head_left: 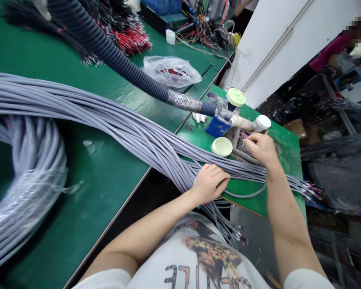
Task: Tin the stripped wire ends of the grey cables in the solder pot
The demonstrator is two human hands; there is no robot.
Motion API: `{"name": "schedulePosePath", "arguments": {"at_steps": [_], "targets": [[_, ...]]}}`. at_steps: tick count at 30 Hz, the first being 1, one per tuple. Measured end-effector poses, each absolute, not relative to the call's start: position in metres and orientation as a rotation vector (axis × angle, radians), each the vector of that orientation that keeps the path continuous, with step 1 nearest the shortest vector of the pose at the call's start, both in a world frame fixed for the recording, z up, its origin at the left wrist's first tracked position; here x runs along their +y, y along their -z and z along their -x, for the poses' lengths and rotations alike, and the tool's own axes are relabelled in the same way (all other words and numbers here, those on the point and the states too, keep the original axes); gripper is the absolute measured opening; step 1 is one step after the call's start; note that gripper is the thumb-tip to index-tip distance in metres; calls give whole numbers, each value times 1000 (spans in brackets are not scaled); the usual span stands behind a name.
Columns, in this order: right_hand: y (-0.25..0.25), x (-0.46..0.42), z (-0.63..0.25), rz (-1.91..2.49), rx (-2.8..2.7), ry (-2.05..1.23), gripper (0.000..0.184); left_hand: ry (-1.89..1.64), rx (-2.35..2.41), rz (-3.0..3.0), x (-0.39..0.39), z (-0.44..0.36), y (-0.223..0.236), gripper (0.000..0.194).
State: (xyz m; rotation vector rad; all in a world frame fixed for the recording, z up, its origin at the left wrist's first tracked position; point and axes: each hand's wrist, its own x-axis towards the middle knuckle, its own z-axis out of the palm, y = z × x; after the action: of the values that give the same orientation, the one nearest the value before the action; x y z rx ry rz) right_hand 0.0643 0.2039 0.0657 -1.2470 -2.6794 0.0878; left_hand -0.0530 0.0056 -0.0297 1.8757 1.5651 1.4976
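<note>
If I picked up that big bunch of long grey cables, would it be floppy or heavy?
The bunch of grey cables would probably bend but feel springy, since it curves smoothly. It may be heavy, with so many cables together. It might spread apart, since it splits near the left hand.

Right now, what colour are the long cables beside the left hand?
The cables are grey, seen best in the head view.

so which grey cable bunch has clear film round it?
The curled coil at the far left on the green table: clear film wraps its lower part. The long bunch by the left hand shows none.
</note>
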Motion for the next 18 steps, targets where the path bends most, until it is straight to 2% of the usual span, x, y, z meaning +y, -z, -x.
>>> {"name": "schedulePosePath", "arguments": {"at_steps": [8,18], "targets": [[-44,254,-122,1801,-2449,131,31,-1502,1555,-1920,5,53,31,16],[-23,269,-117,1923,-2488,117,30,-1491,1564,-1926,5,53,31,15]]}}
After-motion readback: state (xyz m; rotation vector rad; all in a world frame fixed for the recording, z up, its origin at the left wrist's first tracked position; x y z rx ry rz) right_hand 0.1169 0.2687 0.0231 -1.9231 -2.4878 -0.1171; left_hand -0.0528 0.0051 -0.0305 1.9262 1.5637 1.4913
